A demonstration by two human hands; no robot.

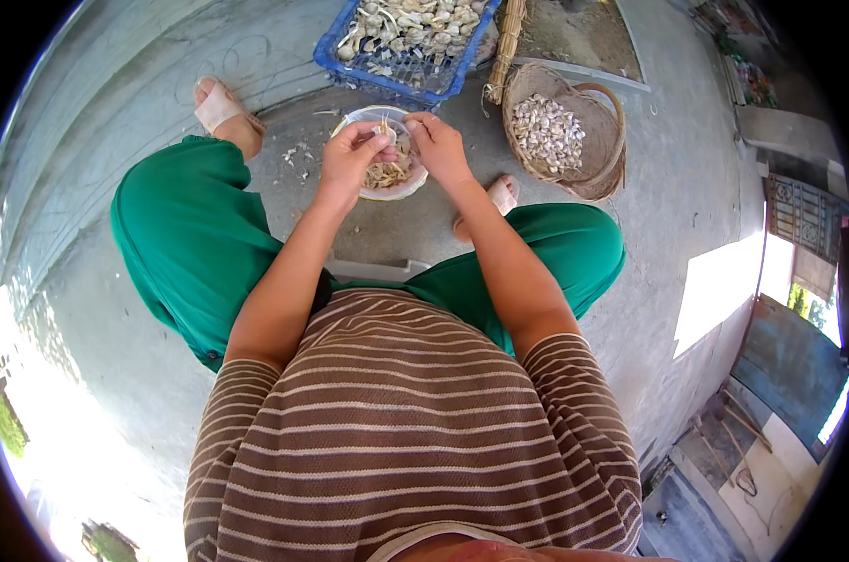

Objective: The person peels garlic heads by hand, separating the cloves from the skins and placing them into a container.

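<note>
My left hand (351, 157) pinches a pale garlic bulb (386, 133) with its dry stem pointing up, over a round white basin (387, 196). Close to it on the right, my right hand (436, 148) has its fingers curled together; whatever lies between them is too small to make out. Dry husks and stem pieces (387, 174) fill part of the basin below both hands. Beyond the basin stands a blue plastic crate (373, 86) with many garlic bulbs (410, 26) in it.
A wicker basket (607, 173) holding separated garlic cloves (548, 134) sits to the right. Beside it lies a straw broom (507, 47). White scraps (299, 155) dot the concrete floor left of the basin. My sandalled feet (226, 110) flank the basin.
</note>
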